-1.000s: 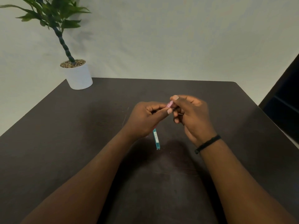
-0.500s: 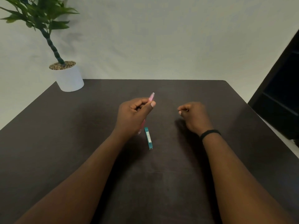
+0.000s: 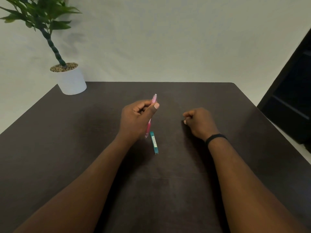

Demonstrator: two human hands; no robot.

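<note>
Pencil (image 3: 148, 126), pink mech. type, sits in my L hand (image 3: 138, 118): fingers curled round the barrel, thumb pressed along it near the top. It's held tilted above the counter (image 3: 227, 101), top end poking up past the thumb w/ a pale tip, lower end pointing down towards me, ending just beside the far end of a teal lead case (image 3: 154, 142). Can't tell if tip & case touch. Case lies flat on the counter approx. midway btw. my two forearms, long side running towards me. R hand (image 3: 200, 122) is well apart to the right, low over the counter, fingers curled in tight; whether sth. tiny is pinched at the fingertips I can't tell. Black wristband (image 3: 216, 138) on the R wrist. Far-left corner: white pot (image 3: 71, 81) w/ a green plant (image 3: 42, 15). Dark shelf unit (image 3: 289, 105) off the counter's right edge.
</note>
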